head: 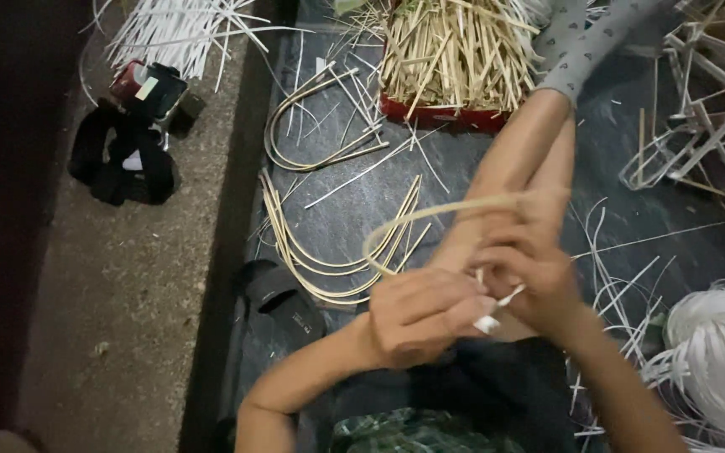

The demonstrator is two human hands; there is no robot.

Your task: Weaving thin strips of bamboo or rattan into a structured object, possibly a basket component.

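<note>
We see the left hand (419,317) closed in a loose fist, its fingers pinching a short white plastic strip (490,319) whose folded end sticks out below the knuckles, and the right hand (529,277) curled around the same strip from the other side, so that the two hands touch over the person's bare outstretched leg (513,159). A thin pale bent bamboo splint (430,216) arches from the hands out to the left and back, one end caught at the right hand's fingers, the loop hanging just above the dark stone floor (354,218). On that floor to the left we find a bundle of curved pale bamboo strips (320,268), and farther up a second looped set of strips (312,126). A red tray heaped with straight bamboo sticks (455,59) lies near the foot. At the right edge we see a coil of white plastic strips (715,352), and at far left a black-strapped device (132,143) lies on the rough concrete
</note>
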